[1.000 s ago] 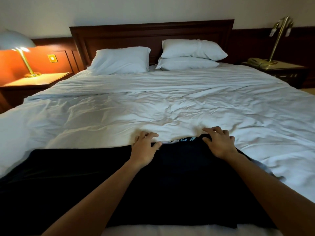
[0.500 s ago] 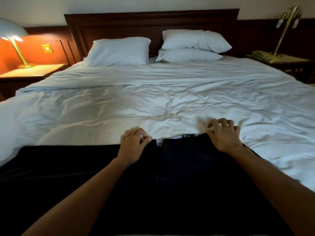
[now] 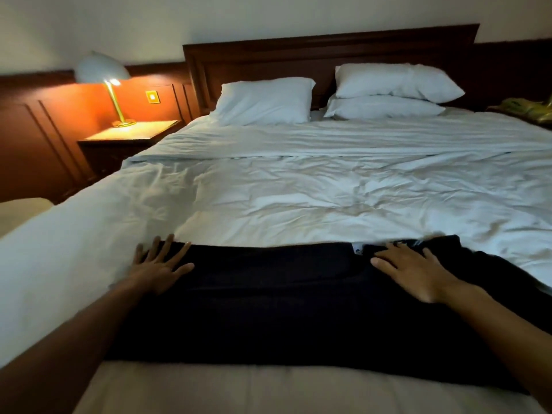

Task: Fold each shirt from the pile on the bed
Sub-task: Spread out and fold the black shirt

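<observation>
One dark shirt point(image 3: 283, 300) lies spread flat across the near end of the bed point(image 3: 239, 389), on top of a rumpled white duvet point(image 3: 328, 198). Its far edge runs from side to side, and a small white neck label point(image 3: 357, 249) shows at that edge, toward the right.

Both hands rest palm down on the cloth. The left hand point(image 3: 161, 268) sits at the shirt's far left corner, fingers straight and fanned wide, with the fingertips at the cloth's edge. The right hand point(image 3: 418, 273) lies just beside the label, fingers straight and slightly apart. Neither hand grips anything.

The step looks like smoothing the shirt before a fold. It would go best with flat palms sweeping outward from the middle, so that creases leave at the edges. The soft duvet may bunch beneath, so light pressure seems wise.

No basket, box or open drawer shows, and the pile of other shirts is out of view.

Farther off, three white pillows point(image 3: 263, 101) lean against a dark wooden headboard point(image 3: 298, 58). To the left, a lit lamp point(image 3: 103, 70) stands on a wooden nightstand point(image 3: 131, 135).
</observation>
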